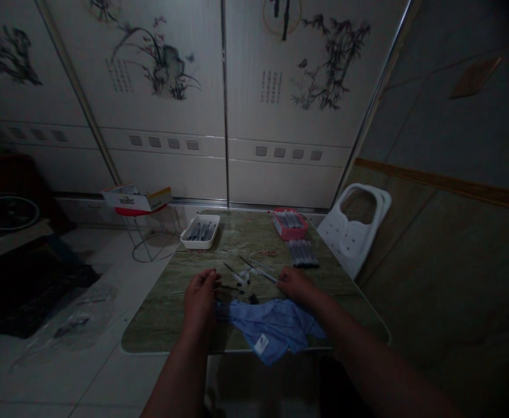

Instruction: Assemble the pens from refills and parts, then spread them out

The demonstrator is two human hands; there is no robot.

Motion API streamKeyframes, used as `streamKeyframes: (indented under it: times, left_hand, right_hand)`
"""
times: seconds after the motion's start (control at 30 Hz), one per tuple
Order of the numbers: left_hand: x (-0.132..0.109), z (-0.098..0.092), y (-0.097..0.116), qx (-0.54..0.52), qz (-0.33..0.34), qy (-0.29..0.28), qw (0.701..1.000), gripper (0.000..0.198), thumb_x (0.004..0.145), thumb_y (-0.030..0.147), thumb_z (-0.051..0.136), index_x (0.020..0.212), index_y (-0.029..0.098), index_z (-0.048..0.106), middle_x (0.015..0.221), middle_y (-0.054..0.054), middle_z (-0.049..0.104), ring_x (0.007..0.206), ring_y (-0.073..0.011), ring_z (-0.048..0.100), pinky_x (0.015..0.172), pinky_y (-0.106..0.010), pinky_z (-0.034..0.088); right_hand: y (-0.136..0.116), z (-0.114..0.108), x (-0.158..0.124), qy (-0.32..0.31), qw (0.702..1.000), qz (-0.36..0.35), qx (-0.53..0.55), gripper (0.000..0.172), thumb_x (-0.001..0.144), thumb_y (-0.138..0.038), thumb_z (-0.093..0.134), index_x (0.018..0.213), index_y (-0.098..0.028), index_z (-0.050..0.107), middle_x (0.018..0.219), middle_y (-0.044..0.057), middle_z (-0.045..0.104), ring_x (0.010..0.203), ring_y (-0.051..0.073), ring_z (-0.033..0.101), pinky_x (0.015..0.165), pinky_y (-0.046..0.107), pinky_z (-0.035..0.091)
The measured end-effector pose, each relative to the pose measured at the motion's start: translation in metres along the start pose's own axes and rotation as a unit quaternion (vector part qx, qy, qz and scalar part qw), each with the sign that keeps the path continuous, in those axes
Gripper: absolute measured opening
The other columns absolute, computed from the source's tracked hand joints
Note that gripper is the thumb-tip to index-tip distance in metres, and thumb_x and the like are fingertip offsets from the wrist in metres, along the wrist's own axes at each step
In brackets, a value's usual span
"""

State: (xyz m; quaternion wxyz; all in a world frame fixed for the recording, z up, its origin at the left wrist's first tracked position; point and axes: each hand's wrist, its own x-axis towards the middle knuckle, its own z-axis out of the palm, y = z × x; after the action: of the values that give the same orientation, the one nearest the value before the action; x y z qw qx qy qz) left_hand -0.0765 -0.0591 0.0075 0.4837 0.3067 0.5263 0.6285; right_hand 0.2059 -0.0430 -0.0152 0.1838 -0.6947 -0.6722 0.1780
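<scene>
My left hand [201,293] is closed, its thumb and fingers pinched together over the left part of the table; what it holds, if anything, is too dark and small to make out. My right hand [297,284] grips the near end of a slim grey pen [265,274], which points away to the left. Between both hands lie loose dark pen parts [232,269] and small whitish pieces [247,276]. Closer to me, a crumpled blue cloth [276,322] with a white label spreads over the table's front edge.
On the table [158,325], a white tray [196,245] of pens stands back left, a pink basket [294,233] of pens back right. A row of pens [302,253] lies before the basket. Beyond are a white folding chair [344,232] and an open box [128,201] on a red stool.
</scene>
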Motion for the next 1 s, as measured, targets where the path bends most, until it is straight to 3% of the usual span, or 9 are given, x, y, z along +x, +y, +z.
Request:
streamKeyframes:
  times: [0.27,0.43,0.5,0.57,0.67,0.77,0.87,1.0]
  left_hand:
    - [-0.004,0.000,0.003,0.027,0.003,-0.030,0.999,0.040,0.072,0.046,0.076,0.099,0.018,0.069,0.093,-0.006,0.073,0.075,-0.0162,0.064,0.064,-0.026,0.046]
    - [-0.023,0.016,-0.004,0.018,-0.067,-0.172,0.983,0.047,0.072,0.051,0.080,0.105,0.017,0.071,0.095,-0.008,0.074,0.072,-0.0155,0.065,0.063,-0.025,0.046]
    - [-0.030,0.022,-0.009,0.007,-0.086,-0.232,0.969,0.042,0.075,0.052,0.079,0.097,0.018,0.071,0.083,-0.004,0.071,0.062,-0.0126,0.061,0.057,-0.023,0.043]
    - [-0.033,0.024,-0.013,-0.006,-0.094,-0.255,0.962,0.039,0.077,0.054,0.077,0.087,0.017,0.069,0.071,-0.001,0.066,0.055,-0.0105,0.055,0.053,-0.022,0.039]
    - [-0.030,0.022,-0.010,-0.026,-0.092,-0.207,0.974,0.040,0.073,0.053,0.079,0.086,0.017,0.068,0.066,0.000,0.065,0.054,-0.0105,0.055,0.053,-0.022,0.039]
    - [-0.024,0.015,-0.001,-0.032,-0.073,-0.130,0.988,0.042,0.068,0.053,0.081,0.086,0.016,0.068,0.069,-0.001,0.068,0.058,-0.0125,0.060,0.057,-0.024,0.044]
    - [-0.018,0.010,0.005,-0.033,-0.066,-0.088,0.993,0.040,0.066,0.050,0.081,0.083,0.016,0.067,0.071,-0.001,0.069,0.061,-0.0145,0.063,0.060,-0.026,0.047]
    - [-0.012,0.007,0.004,-0.043,-0.067,-0.072,0.994,0.032,0.070,0.044,0.079,0.082,0.017,0.066,0.071,-0.001,0.069,0.062,-0.0140,0.064,0.060,-0.025,0.048]
  right_hand:
    - [-0.010,-0.007,-0.006,0.031,0.999,-0.025,0.031,0.013,0.085,-0.029,0.062,0.081,-0.018,0.067,0.076,0.001,0.066,0.070,0.015,0.057,0.059,0.024,0.030]
    - [-0.044,-0.002,-0.025,0.033,0.988,-0.113,0.097,0.016,0.088,-0.035,0.065,0.085,-0.019,0.067,0.079,0.000,0.066,0.073,0.015,0.059,0.062,0.023,0.036]
    - [-0.058,0.004,-0.033,0.023,0.975,-0.168,0.140,0.015,0.088,-0.034,0.065,0.086,-0.019,0.067,0.080,0.000,0.066,0.074,0.015,0.059,0.063,0.023,0.038]
    - [-0.066,0.006,-0.038,0.007,0.970,-0.193,0.149,0.016,0.089,-0.035,0.064,0.087,-0.019,0.067,0.081,0.000,0.066,0.075,0.015,0.059,0.064,0.023,0.039]
    - [-0.062,-0.005,-0.036,-0.009,0.989,-0.140,0.051,0.017,0.094,-0.036,0.059,0.094,-0.020,0.066,0.089,0.001,0.069,0.078,0.015,0.061,0.066,0.022,0.040]
    - [-0.049,-0.023,-0.027,-0.005,0.995,-0.059,-0.076,0.011,0.090,-0.022,0.057,0.097,-0.019,0.064,0.096,0.006,0.071,0.085,0.018,0.063,0.068,0.025,0.039]
    - [-0.041,-0.033,-0.019,-0.018,0.991,-0.026,-0.131,0.019,0.083,-0.013,0.059,0.101,-0.017,0.065,0.101,0.013,0.073,0.088,0.024,0.067,0.069,0.028,0.040]
    - [-0.045,-0.028,-0.009,-0.067,0.981,-0.018,-0.179,0.037,0.075,-0.011,0.070,0.111,-0.018,0.066,0.107,0.017,0.075,0.095,0.029,0.071,0.075,0.031,0.045]
